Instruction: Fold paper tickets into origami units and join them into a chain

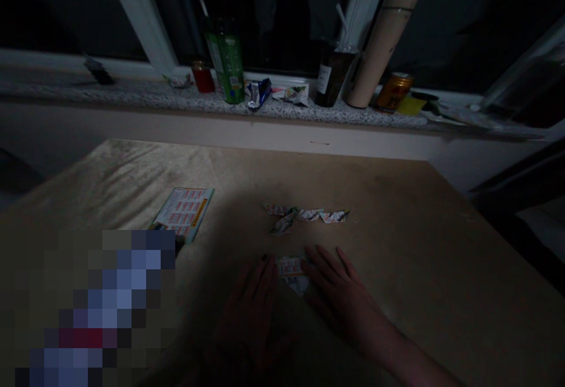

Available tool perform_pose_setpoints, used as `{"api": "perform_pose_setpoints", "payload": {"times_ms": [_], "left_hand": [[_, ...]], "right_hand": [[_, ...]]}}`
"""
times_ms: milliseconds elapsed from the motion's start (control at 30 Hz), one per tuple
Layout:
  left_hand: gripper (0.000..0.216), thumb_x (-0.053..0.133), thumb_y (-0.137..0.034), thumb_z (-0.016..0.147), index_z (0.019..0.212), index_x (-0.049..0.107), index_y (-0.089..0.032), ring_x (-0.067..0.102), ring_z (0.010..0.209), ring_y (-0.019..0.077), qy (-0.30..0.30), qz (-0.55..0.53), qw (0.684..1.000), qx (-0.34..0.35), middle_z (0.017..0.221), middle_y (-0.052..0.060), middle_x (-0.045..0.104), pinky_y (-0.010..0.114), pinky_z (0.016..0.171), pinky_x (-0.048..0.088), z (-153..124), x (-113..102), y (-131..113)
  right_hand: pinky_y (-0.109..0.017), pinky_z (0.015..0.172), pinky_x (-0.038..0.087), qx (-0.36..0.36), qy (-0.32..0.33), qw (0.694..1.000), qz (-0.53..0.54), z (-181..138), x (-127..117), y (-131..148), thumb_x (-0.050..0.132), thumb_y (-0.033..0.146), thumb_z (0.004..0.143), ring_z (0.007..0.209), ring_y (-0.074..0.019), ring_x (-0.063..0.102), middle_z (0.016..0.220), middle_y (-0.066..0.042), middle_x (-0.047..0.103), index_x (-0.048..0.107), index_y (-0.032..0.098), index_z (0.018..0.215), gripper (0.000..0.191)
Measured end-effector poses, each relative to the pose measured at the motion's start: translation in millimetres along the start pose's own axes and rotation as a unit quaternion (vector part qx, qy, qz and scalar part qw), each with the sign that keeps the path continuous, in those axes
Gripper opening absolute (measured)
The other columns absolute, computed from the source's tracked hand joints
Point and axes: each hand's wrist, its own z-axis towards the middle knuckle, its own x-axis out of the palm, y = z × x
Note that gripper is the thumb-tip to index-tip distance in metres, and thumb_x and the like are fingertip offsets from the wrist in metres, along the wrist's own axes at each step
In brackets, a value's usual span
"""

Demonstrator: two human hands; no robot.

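Note:
A small folded piece of printed paper (292, 273) lies on the tan table (397, 246) between my two hands. My left hand (251, 304) rests flat beside it on the left, fingers stretched, a fingertip touching its edge. My right hand (335, 293) lies flat on its right side, fingers spread and touching the paper. Further out sits a row of several folded paper pieces (304, 216). A printed sheet (184, 212) lies to the left.
The windowsill (132, 90) at the back holds a green bottle (226, 60), a red can (202, 76), wrappers (258, 93), a dark bottle (332, 75), a tall beige cylinder (382, 46) and a gold can (394, 91). A blurred patch covers the lower left.

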Motion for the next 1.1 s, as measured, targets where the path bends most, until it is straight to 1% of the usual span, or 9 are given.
{"api": "perform_pose_setpoints", "payload": {"times_ms": [67, 133, 200, 367, 500, 567, 767, 867, 1100], "left_hand": [[0.080, 0.038, -0.063, 0.080, 0.135, 0.035, -0.006, 0.027, 0.130, 0.0314, 0.024, -0.016, 1.000, 0.012, 0.141, 0.017, 0.035, 0.046, 0.108, 0.010, 5, -6, 0], [0.068, 0.042, -0.050, 0.083, 0.138, 0.031, -0.011, 0.025, 0.132, 0.0255, 0.068, -0.047, 0.994, 0.067, 0.144, 0.011, 0.033, 0.040, 0.108, 0.016, 9, -12, 0], [0.063, 0.046, -0.040, 0.083, 0.138, 0.031, -0.013, 0.025, 0.132, 0.0240, 0.075, -0.073, 0.990, 0.094, 0.144, 0.010, 0.032, 0.038, 0.107, 0.022, 11, -15, 1], [0.061, 0.050, -0.035, 0.083, 0.137, 0.032, -0.012, 0.033, 0.129, 0.0241, 0.028, -0.108, 0.987, 0.112, 0.141, 0.011, 0.038, 0.039, 0.105, 0.027, 15, -13, 4], [0.035, 0.041, -0.025, 0.091, 0.124, 0.048, -0.015, 0.054, 0.109, 0.0170, -0.015, -0.114, 0.989, 0.098, 0.121, 0.006, 0.060, 0.035, 0.101, 0.033, 25, -13, 7], [0.028, 0.040, -0.023, 0.092, 0.116, 0.054, -0.016, 0.058, 0.103, 0.0165, -0.037, -0.112, 0.988, 0.102, 0.111, 0.004, 0.065, 0.034, 0.097, 0.037, 29, -12, 9], [0.029, 0.041, -0.011, 0.090, 0.117, 0.053, -0.014, 0.056, 0.106, 0.0173, -0.015, -0.073, 0.983, 0.167, 0.115, 0.006, 0.063, 0.033, 0.095, 0.038, 27, -11, 13], [0.030, 0.040, -0.009, 0.089, 0.116, 0.053, -0.012, 0.056, 0.106, 0.0189, -0.022, -0.047, 0.982, 0.183, 0.117, 0.008, 0.062, 0.033, 0.092, 0.040, 25, -12, 12], [0.025, 0.041, -0.010, 0.088, 0.107, 0.058, -0.008, 0.061, 0.095, 0.0206, -0.025, -0.009, 0.960, 0.277, 0.104, 0.011, 0.067, 0.033, 0.087, 0.042, 39, -24, 16]], "right_hand": [[-0.057, 0.107, 0.021, -0.001, -0.002, 1.000, 0.003, 1, 1, -1, 0.043, 0.026, 0.090, 0.134, -0.0245, 0.022, 0.145, -0.002, 0.030, 0.030, 0.025, 0.138, 0.050], [-0.056, 0.106, 0.022, -0.002, -0.007, 1.000, 0.006, 1, 2, -1, 0.042, 0.024, 0.090, 0.134, -0.0239, 0.024, 0.144, -0.001, 0.032, 0.031, 0.024, 0.138, 0.049], [-0.056, 0.106, 0.024, -0.007, -0.013, 1.000, 0.007, 1, 3, -1, 0.042, 0.023, 0.090, 0.133, -0.0240, 0.025, 0.143, -0.001, 0.033, 0.032, 0.024, 0.137, 0.049], [-0.055, 0.106, 0.025, -0.003, -0.010, 1.000, 0.000, 0, 3, -1, 0.041, 0.021, 0.090, 0.133, -0.0236, 0.026, 0.143, -0.002, 0.033, 0.032, 0.021, 0.137, 0.048], [-0.056, 0.106, 0.025, -0.006, -0.004, 1.000, -0.006, 0, 3, -2, 0.041, 0.020, 0.088, 0.133, -0.0244, 0.025, 0.144, -0.001, 0.032, 0.032, 0.020, 0.137, 0.050], [-0.056, 0.106, 0.024, -0.006, -0.005, 1.000, -0.009, 0, 3, -2, 0.042, 0.020, 0.087, 0.133, -0.0249, 0.025, 0.144, -0.001, 0.031, 0.032, 0.020, 0.137, 0.050], [-0.055, 0.107, 0.024, -0.008, -0.004, 1.000, -0.005, 0, 2, -1, 0.041, 0.020, 0.088, 0.133, -0.0242, 0.025, 0.143, -0.001, 0.033, 0.034, 0.021, 0.136, 0.049], [-0.055, 0.107, 0.023, -0.007, -0.001, 1.000, -0.003, 1, 1, -1, 0.041, 0.021, 0.088, 0.134, -0.0242, 0.024, 0.143, -0.001, 0.033, 0.032, 0.021, 0.137, 0.050], [-0.054, 0.107, 0.023, -0.005, -0.010, 1.000, 0.015, 1, 1, -2, 0.042, 0.022, 0.088, 0.133, -0.0234, 0.025, 0.142, -0.002, 0.036, 0.032, 0.022, 0.137, 0.050]]}}
